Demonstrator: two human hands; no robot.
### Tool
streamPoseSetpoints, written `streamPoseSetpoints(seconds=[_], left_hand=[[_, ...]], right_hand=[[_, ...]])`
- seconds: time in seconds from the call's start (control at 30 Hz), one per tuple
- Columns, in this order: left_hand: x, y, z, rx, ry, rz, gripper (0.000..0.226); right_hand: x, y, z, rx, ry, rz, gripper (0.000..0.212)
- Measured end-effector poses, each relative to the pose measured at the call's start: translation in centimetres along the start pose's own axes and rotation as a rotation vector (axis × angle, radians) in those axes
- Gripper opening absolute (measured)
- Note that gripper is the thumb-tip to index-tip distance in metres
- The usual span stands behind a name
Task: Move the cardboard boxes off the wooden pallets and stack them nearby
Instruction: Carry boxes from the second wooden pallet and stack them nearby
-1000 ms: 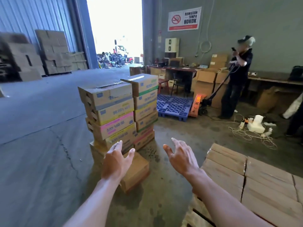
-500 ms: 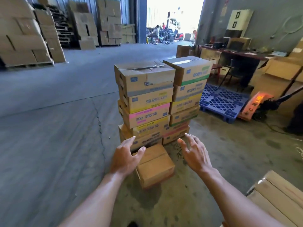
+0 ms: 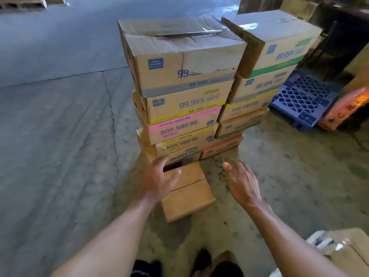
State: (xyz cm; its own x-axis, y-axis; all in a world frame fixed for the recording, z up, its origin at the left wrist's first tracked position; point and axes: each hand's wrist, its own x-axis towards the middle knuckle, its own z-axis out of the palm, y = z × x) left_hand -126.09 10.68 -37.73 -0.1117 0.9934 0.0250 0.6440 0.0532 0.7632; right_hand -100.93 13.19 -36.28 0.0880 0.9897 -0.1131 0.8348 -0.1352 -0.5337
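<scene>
Floor: grey concrete [image 3: 60, 136] with a long crack running away from me on the left.

Left hand: the left hand [image 3: 157, 180] is open, with fingers spread and nothing in its grasp. It hovers at the near left edge of the small box, its thumb over the lid. I can't tell whether it touches the cardboard.

Left stack: a printed carton stack [image 3: 179, 100] stands on the floor, with grey, yellow and pink bands showing on its boxes. Several of the "99.99% RATE" prints are upside down. The top carton [image 3: 179, 52] is crumpled and has a loose flap lying across its lid.

Small box: a plain brown cardboard box [image 3: 189, 196] sits on the floor just in front of the left stack, turned a little askew and with its flaps shut.

Right hand: the right hand [image 3: 241, 182] is also open and holding nothing, palm turned towards the box. It is over bare floor, apart from the box's right side.

Right stack: a second carton stack [image 3: 257, 92] presses against the first, topped by a green-banded box.

Blue pallet: a plastic pallet [image 3: 303, 100] lies flat on the floor to the right of the stacks.

Orange machine: an orange unit [image 3: 347, 108] is at the pallet's far right edge, too blurred to name.

Near corner: another cardboard box [image 3: 349, 250] with a white label.
</scene>
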Motion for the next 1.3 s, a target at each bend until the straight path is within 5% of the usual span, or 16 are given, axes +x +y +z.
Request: streamPoseSetpoints(seconds=[0.17, 0.3, 0.37, 0.53, 0.77, 0.9, 1.13, 1.3], left_hand=[[5.4, -4.8, 6.9, 0.051, -0.04, -0.221, 0.074], [7.0, -9.3, 14.2, 0.138, 0.016, -0.388, 0.076], [7.0, -12.3, 18.6, 0.168, 0.054, -0.404, 0.075], [4.7, -22.9, 30.3, 0.198, 0.121, -0.419, 0.077], [-0.7, -36.4, 40.8, 0.236, 0.172, -0.463, 0.088], [-2.1, -41.0, 43.1, 0.236, 0.206, -0.553, 0.105], [-1.2, -45.6, 45.6, 0.058, 0.324, -0.699, 0.129], [0.2, -46.4, 46.4, -0.315, 0.382, -0.6, 0.099]], right_hand=[[9.7, 3.5, 3.9, 0.002, -0.159, -0.023, 0.064], [17.2, 8.7, 11.1, -0.016, -0.285, -0.045, 0.084], [20.0, 11.9, 15.5, -0.037, -0.342, -0.039, 0.07], [24.1, 21.9, 26.9, -0.011, -0.334, -0.036, 0.057], [23.7, 36.4, 38.0, 0.006, -0.29, -0.032, 0.066], [22.4, 40.8, 41.9, 0.056, -0.32, -0.011, 0.089], [22.4, 42.6, 46.5, 0.183, -0.389, 0.006, 0.106], [23.6, 41.3, 48.2, 0.293, -0.365, 0.041, 0.094]])
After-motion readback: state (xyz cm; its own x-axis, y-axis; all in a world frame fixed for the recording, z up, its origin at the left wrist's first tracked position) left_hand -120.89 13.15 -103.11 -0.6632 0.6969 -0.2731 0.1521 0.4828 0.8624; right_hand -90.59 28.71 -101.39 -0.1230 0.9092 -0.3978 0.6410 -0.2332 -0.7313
